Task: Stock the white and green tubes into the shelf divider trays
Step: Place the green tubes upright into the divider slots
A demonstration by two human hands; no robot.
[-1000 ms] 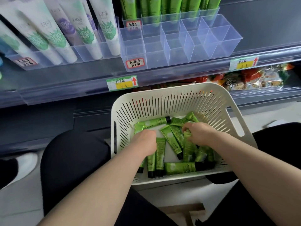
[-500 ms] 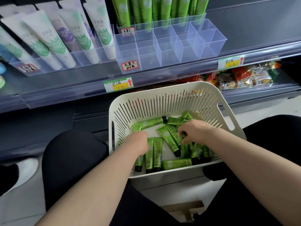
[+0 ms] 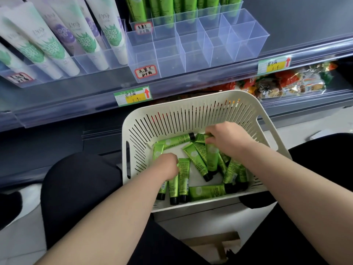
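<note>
- Left grip: fingers curled down over a tube bundle at the left of the basket, caps pointing toward the person.
- Right grip: pinches the crimped end of one green tube near the basket's far wall.
- Loose tubes lie across the basket floor.
- Clear divider tray sits on the shelf above, beside the white tubes.

A dark grey shop shelf fills the upper view, with green and yellow price labels on its clear front rail. Bright snack packets lie on the shelf below. Pale floor underneath, evenly lit.
</note>
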